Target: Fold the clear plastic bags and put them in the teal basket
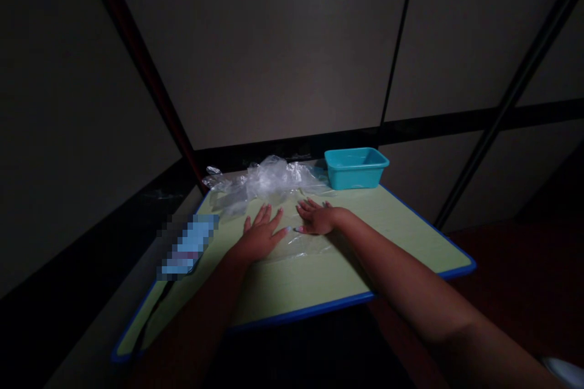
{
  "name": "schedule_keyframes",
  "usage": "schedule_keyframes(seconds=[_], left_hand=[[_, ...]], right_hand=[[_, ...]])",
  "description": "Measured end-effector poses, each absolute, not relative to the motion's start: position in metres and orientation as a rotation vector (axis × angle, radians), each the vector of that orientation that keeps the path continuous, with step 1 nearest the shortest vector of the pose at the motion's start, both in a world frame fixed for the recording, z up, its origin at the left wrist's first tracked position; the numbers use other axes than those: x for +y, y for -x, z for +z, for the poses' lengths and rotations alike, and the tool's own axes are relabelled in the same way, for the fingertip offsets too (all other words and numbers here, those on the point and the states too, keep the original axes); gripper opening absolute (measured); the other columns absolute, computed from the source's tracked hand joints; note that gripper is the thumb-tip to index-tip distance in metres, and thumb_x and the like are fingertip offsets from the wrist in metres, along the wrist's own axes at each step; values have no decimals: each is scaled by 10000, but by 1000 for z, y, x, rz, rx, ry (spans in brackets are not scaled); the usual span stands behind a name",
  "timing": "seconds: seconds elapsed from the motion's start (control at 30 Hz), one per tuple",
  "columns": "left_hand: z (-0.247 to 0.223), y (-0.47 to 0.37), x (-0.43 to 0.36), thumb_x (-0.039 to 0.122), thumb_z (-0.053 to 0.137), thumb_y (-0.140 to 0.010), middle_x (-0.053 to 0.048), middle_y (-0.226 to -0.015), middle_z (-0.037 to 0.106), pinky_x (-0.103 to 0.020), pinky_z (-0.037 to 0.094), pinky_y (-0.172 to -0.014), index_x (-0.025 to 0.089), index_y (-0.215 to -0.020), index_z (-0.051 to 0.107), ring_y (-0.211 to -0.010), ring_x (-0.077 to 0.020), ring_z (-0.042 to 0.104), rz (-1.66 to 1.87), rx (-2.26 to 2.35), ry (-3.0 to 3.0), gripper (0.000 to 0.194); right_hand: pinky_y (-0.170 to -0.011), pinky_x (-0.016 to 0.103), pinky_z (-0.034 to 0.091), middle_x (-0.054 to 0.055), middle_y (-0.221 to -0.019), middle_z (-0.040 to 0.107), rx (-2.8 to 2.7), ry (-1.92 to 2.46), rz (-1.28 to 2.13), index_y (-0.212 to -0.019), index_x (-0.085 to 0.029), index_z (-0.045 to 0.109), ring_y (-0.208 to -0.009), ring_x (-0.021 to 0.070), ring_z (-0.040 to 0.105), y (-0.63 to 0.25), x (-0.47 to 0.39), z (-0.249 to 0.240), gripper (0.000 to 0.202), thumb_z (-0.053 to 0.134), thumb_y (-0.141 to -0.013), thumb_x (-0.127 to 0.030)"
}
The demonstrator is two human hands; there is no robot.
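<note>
My left hand (pixel 263 236) lies with spread fingers on a thin, clear plastic sheet (pixel 296 247) at the middle of the table. Close to its right, my right hand (pixel 317 219) rests palm down on the same plastic, fingers apart and pointing left and away. Neither hand grips anything. Beyond the fingertips, the plastic bunches into a crumpled, shiny heap (pixel 272 176) along the table's back edge. Whether the heap and the flat part are one piece, I cannot tell.
The pale green table (pixel 396 237) has a raised blue edge. A turquoise plastic basket (pixel 358 176) stands at its back right corner. A pixelated, phone-like object (pixel 194 246) lies at the left, with a dark cord below it. Wall panels (pixel 274 61) rise behind.
</note>
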State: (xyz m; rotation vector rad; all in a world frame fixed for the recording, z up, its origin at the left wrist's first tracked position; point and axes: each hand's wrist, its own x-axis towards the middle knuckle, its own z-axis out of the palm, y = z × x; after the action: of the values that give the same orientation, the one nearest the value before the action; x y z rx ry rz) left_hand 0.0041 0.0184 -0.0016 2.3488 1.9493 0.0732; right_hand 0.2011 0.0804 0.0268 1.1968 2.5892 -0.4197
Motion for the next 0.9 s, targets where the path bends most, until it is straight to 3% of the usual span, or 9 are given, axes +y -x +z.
schedule_keyframes(seconds=[0.23, 0.47, 0.9], left_hand=[[5, -6, 14, 531, 266, -912, -36, -1530, 70, -588, 65, -1050, 392, -1377, 323, -1391, -271, -43, 173, 1967, -2366, 489], [2, -11, 17, 543, 293, -903, 3, -1525, 119, -582, 91, -1054, 444, -1344, 355, -1393, -283, 10, 137, 1964, -2375, 456], [1, 3, 19, 597, 260, -880, -57, -1510, 188, -593, 114, -1049, 330, -1348, 414, -1391, -305, 45, 102, 2143, -2264, 560]], right_hand=[[-1027, 638, 72, 76, -1514, -93, 2589, -1234, -419, -1458, -189, -40, -1374, 277, -115, -201, 72, 35, 795, 292, -866, -603], [-1020, 645, 30, 63, -1514, -108, 2616, -1181, -454, -1460, -247, -6, -1369, 285, -133, -195, 69, 33, 786, 303, -848, -631], [-1004, 671, 54, 69, -1510, -118, 2619, -1135, -462, -1459, -215, -16, -1373, 291, -114, -197, 78, 22, 821, 275, -833, -658]])
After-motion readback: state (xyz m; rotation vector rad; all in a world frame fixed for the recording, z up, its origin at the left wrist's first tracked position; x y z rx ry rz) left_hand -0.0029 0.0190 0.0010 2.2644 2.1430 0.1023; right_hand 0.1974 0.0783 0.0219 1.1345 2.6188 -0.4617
